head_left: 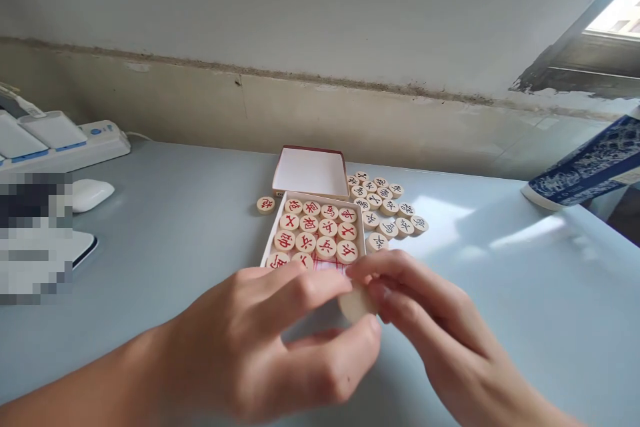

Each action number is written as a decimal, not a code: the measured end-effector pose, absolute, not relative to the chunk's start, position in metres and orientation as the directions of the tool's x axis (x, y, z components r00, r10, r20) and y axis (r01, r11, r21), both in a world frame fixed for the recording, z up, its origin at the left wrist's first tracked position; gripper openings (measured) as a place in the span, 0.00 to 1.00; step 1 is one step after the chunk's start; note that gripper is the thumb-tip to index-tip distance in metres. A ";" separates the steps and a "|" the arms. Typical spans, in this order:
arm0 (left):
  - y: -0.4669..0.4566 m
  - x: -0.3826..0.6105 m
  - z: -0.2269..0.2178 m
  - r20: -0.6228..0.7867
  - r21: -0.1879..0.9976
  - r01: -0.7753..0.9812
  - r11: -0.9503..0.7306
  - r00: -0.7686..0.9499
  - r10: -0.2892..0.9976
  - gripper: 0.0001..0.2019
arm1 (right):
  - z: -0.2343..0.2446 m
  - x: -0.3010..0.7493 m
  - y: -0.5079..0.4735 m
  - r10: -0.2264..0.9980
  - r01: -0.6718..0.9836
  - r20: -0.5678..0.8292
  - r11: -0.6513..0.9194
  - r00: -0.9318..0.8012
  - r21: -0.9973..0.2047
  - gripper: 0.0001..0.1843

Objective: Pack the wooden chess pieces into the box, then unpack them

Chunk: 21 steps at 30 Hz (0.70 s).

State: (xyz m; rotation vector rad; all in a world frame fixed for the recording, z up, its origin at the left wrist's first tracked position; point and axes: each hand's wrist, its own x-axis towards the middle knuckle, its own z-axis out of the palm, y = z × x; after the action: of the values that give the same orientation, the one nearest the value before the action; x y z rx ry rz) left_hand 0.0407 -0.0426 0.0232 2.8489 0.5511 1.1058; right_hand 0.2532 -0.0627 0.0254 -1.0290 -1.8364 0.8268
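Note:
Both hands meet over the near end of a small white box (273,235) that holds several round wooden chess pieces with red characters (320,230). My left hand (270,340) and my right hand (430,320) pinch one pale round chess piece (354,304) between their fingertips, its blank side toward me. The box lid (311,172) lies open side up just beyond the box. A cluster of several pieces with dark characters (385,208) sits on the table right of the box. A single red piece (265,204) lies left of the box.
The light blue table (190,227) stands against a wall. At the far left are a white power strip with adapters (60,141), a white mouse-like object (90,193) and a blurred-out item. A blue-and-white patterned package (585,170) lies at the right edge.

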 end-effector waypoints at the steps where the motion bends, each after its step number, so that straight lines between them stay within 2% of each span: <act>1: -0.043 0.041 0.024 0.623 0.172 0.280 -0.944 0.711 0.325 0.11 | 0.026 0.252 -0.065 0.885 0.312 0.335 0.434 -0.323 -0.845 0.12; 5: -0.042 0.038 0.022 0.617 0.200 0.233 -0.952 0.725 0.307 0.14 | 0.022 0.253 -0.070 0.883 0.313 0.290 0.412 -0.369 -0.856 0.13; 9: -0.042 0.035 0.021 0.640 0.231 0.335 -0.914 0.654 0.402 0.08 | 0.014 0.259 -0.072 0.862 0.434 0.319 0.480 -0.394 -0.762 0.15; 11: -0.043 0.038 0.022 0.657 0.337 0.353 -0.873 0.576 0.486 0.06 | 0.012 0.259 -0.072 0.832 0.423 0.318 0.516 -0.455 -0.745 0.19; 14: -0.045 0.044 0.023 0.566 0.613 0.275 -0.741 0.501 0.655 0.05 | 0.011 0.254 -0.070 0.818 0.379 0.333 0.527 -0.470 -0.761 0.10; 16: -0.045 0.047 0.022 0.492 0.711 0.238 -0.661 0.503 0.710 0.05 | 0.012 0.252 -0.066 0.821 0.385 0.332 0.524 -0.464 -0.760 0.10; 21: -0.041 0.040 0.019 0.501 0.586 0.285 -0.758 0.608 0.616 0.09 | 0.016 0.257 -0.064 0.806 0.379 0.240 0.489 -0.541 -0.786 0.12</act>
State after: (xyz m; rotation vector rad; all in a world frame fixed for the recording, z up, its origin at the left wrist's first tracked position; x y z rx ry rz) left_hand 0.0398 -0.0412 0.0192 2.3828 0.7149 0.9855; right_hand 0.2571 -0.0641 0.0163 -0.9717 -2.1319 0.9189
